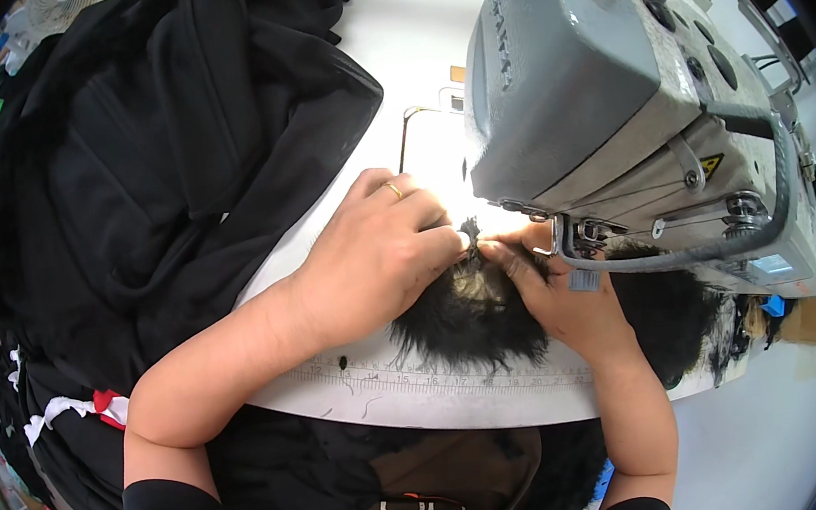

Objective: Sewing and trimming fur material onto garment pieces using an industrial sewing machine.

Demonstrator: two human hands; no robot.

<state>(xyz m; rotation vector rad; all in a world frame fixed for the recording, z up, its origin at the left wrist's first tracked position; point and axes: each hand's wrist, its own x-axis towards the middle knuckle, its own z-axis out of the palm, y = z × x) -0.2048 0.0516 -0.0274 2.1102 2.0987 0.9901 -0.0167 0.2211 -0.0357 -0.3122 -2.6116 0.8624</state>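
Observation:
A piece of black faux fur (466, 324) lies on the white sewing table under both hands, its long hairs spread toward the table's front edge. My left hand (391, 242), with a gold ring on one finger, pinches the fur's upper edge between thumb and fingertips. Close beside it, my right hand (564, 298) grips the same edge, thumb almost meeting the left one. The right fingers are partly hidden by the needle area of the grey sewing machine (558, 67). Bright lamp light washes out the surface just beyond the fingertips.
A large heap of black fabric (180, 110) covers the table's left side. More black fur (666, 311) lies right of my right wrist. A printed ruler scale (422, 379) runs along the front edge of the table (401, 14). Dark cloth (321, 466) covers my lap.

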